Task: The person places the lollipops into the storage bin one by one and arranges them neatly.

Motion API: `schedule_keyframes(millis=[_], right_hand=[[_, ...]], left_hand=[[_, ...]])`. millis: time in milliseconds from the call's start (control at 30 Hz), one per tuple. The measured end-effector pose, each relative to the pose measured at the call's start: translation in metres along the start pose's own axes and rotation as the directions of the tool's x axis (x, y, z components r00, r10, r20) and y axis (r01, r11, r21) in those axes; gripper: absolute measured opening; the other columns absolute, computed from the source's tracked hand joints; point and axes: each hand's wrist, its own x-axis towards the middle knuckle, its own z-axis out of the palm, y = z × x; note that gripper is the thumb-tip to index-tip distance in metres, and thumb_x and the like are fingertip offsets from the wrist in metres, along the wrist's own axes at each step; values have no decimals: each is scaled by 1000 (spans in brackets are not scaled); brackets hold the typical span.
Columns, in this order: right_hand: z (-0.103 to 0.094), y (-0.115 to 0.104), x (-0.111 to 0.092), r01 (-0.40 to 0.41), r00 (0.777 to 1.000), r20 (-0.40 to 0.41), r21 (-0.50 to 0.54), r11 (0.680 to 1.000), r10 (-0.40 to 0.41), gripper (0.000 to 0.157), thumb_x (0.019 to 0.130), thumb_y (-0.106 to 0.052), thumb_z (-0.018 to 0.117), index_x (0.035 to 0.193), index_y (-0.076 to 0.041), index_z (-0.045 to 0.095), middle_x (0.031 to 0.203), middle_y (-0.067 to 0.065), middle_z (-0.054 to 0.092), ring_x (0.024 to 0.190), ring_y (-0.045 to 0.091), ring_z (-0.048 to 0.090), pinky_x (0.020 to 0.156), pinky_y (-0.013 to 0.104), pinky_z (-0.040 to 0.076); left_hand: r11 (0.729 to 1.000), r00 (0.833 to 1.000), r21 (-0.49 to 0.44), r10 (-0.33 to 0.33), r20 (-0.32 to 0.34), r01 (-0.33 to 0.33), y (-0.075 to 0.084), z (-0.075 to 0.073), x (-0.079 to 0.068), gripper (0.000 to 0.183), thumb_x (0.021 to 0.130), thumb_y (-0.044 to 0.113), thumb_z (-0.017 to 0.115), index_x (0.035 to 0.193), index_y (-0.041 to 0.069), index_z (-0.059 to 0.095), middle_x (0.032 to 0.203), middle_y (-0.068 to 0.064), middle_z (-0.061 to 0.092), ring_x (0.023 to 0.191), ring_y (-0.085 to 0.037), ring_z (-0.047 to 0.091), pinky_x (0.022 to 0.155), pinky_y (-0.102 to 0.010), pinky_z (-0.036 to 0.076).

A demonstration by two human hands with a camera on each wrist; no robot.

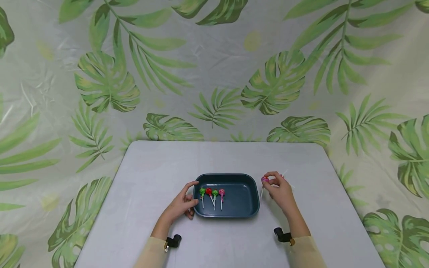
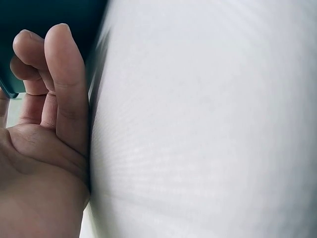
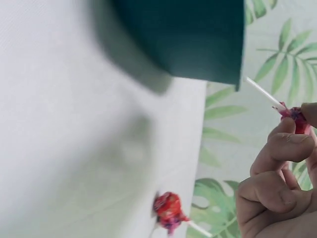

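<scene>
A dark blue-green tray sits on the table. In its left half several wrapped lollipops lie in a row: a green lollipop, a red lollipop, another green lollipop and a pink lollipop, sticks toward the person. My left hand holds the tray's left side, index finger and thumb at the rim. Just right of the tray, my right hand pinches a pink-and-purple lollipop by its wrapped head; in the head view its stick points down.
A red-wrapped lollipop lies on the table beside the right hand, mostly hidden behind it in the head view, where white sticks show past the fingers. The white table meets a leaf-patterned curtain at the back.
</scene>
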Motion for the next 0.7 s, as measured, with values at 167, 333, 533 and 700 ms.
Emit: schedule_keyframes(millis=[167, 333, 533, 700], right_hand=[[2, -16, -5, 9, 999, 49, 114, 993, -15, 33, 102, -27, 73, 128, -12, 62, 92, 10, 68, 55, 10, 45, 52, 23, 38], [12, -25, -9, 10, 995, 92, 169, 986, -26, 31, 102, -25, 73, 128, -13, 63, 91, 6, 67, 55, 10, 44, 53, 21, 38], [28, -31, -13, -17, 992, 127, 188, 982, -7, 35, 101, -28, 74, 130, -14, 62, 94, 7, 65, 57, 13, 44, 55, 22, 40], [41, -38, -17, -11, 986, 163, 195, 981, -21, 33, 101, -24, 75, 129, -12, 63, 94, 9, 65, 57, 13, 42, 55, 22, 40]], left_hand=[[1000, 1000, 13, -1, -4, 1, -1, 0, 1, 73, 101, 15, 69, 161, 37, 33, 76, -2, 64, 56, -18, 64, 52, -36, 62], [1000, 1000, 13, -4, 2, 4, -1, 0, 1, 74, 101, 16, 69, 161, 36, 33, 76, -2, 64, 56, -18, 64, 52, -36, 62], [1000, 1000, 3, -8, 10, 8, -2, -1, 2, 74, 101, 17, 70, 161, 37, 32, 76, -2, 65, 57, -18, 64, 53, -35, 62], [1000, 1000, 3, -8, 8, 8, -2, -1, 2, 74, 101, 17, 70, 161, 38, 33, 75, -1, 65, 57, -18, 64, 52, -35, 62]])
